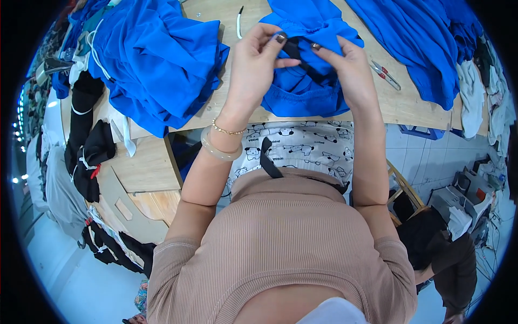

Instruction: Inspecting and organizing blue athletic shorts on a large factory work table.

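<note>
A blue garment (305, 102) with a gathered, elastic-looking edge lies bunched on the wooden table in front of me. My left hand (256, 67) pinches its upper left part between thumb and fingers. On the other side, my right hand (353, 70) has its thumb on the cloth, with the fingers partly behind a fold. Between the thumbs shows a black strip (292, 48), running down into a dark opening in the garment; how it is fixed there is hidden. Red-handled thread snips (385, 74) rest beside my right hand.
A heap of blue cloth (156, 59) covers the table's left part, and more blue garments (421, 48) lie at the right. A slim black-and-white tool (239, 22) sits beyond my left hand. Black cloth bundles (86, 156) hang at the left. A wooden chair (404, 189) stands at the right.
</note>
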Demonstrator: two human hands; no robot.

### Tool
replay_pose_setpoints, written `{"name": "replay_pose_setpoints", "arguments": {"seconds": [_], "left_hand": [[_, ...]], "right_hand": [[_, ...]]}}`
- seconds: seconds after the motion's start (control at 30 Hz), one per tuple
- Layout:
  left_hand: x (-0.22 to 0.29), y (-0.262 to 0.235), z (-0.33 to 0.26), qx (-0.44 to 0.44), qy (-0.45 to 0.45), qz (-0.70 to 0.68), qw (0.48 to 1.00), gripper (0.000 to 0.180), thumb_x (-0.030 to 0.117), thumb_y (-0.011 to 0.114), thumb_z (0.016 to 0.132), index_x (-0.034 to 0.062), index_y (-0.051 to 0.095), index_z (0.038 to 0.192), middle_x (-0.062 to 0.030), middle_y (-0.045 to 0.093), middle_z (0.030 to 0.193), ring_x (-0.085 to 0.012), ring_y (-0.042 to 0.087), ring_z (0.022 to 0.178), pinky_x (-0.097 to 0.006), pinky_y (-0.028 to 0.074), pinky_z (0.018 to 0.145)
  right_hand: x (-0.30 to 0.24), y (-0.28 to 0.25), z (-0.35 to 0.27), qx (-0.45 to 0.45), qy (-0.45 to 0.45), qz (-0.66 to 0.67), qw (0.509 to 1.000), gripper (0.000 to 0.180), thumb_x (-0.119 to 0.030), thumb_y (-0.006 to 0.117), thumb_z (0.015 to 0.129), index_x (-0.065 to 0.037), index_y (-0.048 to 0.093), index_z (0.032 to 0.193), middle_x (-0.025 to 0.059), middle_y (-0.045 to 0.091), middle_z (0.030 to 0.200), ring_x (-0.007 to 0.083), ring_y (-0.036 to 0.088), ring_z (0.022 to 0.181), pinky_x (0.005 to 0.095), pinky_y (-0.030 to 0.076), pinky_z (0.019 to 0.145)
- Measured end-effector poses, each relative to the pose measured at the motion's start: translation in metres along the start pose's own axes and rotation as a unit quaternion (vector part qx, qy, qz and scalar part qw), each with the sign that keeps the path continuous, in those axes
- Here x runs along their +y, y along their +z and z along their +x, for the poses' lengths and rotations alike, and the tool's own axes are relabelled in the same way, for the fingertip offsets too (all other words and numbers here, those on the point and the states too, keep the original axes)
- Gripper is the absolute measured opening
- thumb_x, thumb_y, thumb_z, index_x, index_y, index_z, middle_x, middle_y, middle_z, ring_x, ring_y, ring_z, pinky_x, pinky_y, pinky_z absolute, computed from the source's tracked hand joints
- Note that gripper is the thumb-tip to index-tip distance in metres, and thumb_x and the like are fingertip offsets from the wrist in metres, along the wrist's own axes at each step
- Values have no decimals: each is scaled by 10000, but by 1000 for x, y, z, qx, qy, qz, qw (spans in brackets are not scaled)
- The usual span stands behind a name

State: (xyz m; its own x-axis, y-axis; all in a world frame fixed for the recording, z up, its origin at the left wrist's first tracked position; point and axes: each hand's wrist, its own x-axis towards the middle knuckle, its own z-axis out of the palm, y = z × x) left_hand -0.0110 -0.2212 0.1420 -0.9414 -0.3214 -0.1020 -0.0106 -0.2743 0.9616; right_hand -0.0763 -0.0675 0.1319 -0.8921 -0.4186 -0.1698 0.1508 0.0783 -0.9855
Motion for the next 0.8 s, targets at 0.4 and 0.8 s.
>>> {"name": "replay_pose_setpoints", "arguments": {"seconds": [0.4, 0.8], "left_hand": [[4, -12, 6, 8, 0, 64, 998, 209, 168, 526, 937, -27, 596, 904, 71, 511, 707, 12, 400, 659, -155, 329, 575], [8, -12, 14, 19, -3, 59, 998, 241, 200, 543, 936, -28, 611, 894, 76, 517, 706, 5, 387, 653, -166, 317, 555]], "right_hand": [[-2, -9, -2, -10, 23, 246, 969, 239, -173, 557, 920, 13, 628, 1052, 55, 663, 984, 88, 598, 858, 233, 444, 822], [-6, -17, -3, -70, 62, 331, 939, 376, -303, 523, 944, 50, 594, 1052, 112, 650, 1027, 149, 622, 888, 272, 474, 832]]}}
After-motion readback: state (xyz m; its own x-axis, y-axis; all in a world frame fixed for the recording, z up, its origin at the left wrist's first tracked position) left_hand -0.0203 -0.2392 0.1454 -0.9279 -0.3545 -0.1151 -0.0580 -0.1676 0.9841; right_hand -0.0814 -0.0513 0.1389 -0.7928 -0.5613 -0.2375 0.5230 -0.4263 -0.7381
